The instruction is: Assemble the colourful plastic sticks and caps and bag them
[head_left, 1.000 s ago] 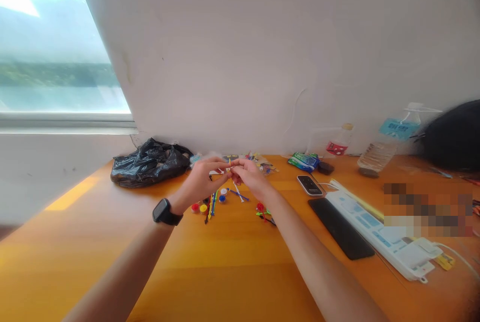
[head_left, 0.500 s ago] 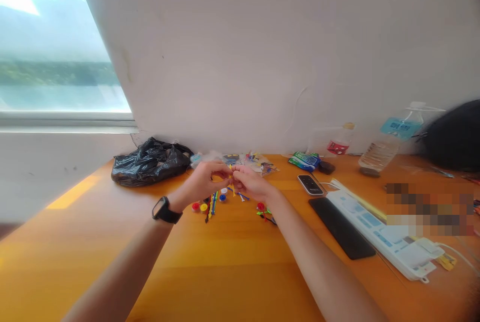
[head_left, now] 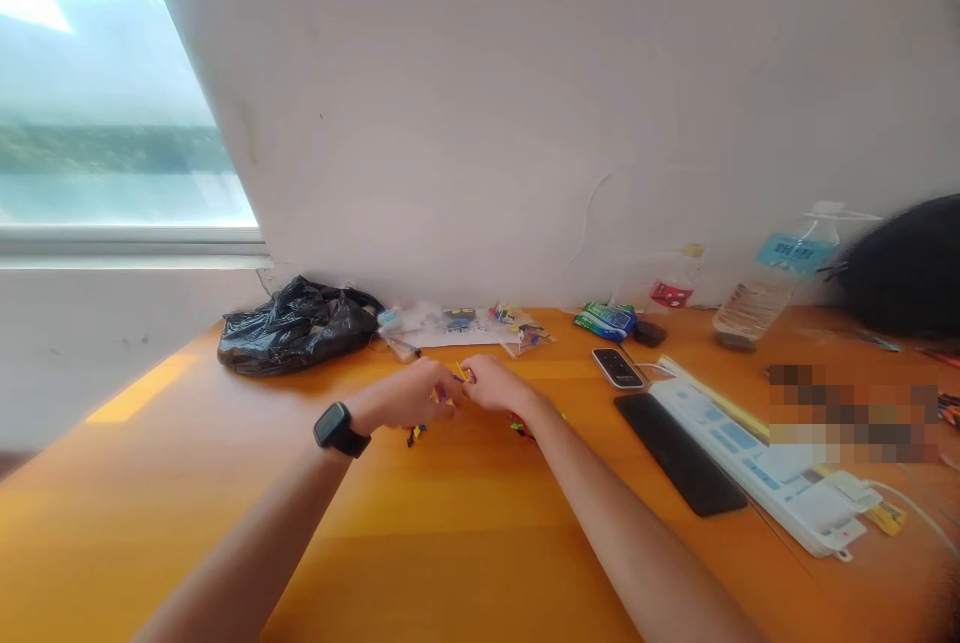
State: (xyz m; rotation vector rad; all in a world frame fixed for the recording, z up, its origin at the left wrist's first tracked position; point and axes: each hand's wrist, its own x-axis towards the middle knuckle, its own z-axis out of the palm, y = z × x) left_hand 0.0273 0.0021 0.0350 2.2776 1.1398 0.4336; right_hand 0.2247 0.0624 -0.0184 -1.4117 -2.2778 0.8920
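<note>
My right hand (head_left: 495,384) is closed in a pinch on a thin yellow plastic stick (head_left: 460,372), which pokes out past the fingertips. Beside it, my left hand (head_left: 409,393) reaches down over small coloured plastic pieces, its bent fingers somewhat apart. A bit of blue shows by those fingers, though most of the pieces there are hidden. Yellow and black pieces (head_left: 415,436) peek out below the left hand. Under the right wrist lie red and green pieces (head_left: 519,426), partly covered by the arm.
Behind the hands lie a printed white sheet (head_left: 431,331) and a clear bag of small parts (head_left: 529,334). A black plastic bag (head_left: 296,333) sits at left. To the right are a small white device (head_left: 617,369), a black slab (head_left: 679,458), a power strip (head_left: 757,463) and bottles (head_left: 757,308).
My left hand has parted from the yellow stick and lowered over the loose pieces. My right hand has dropped slightly, keeping the stick. The printed sheet behind is more exposed.
</note>
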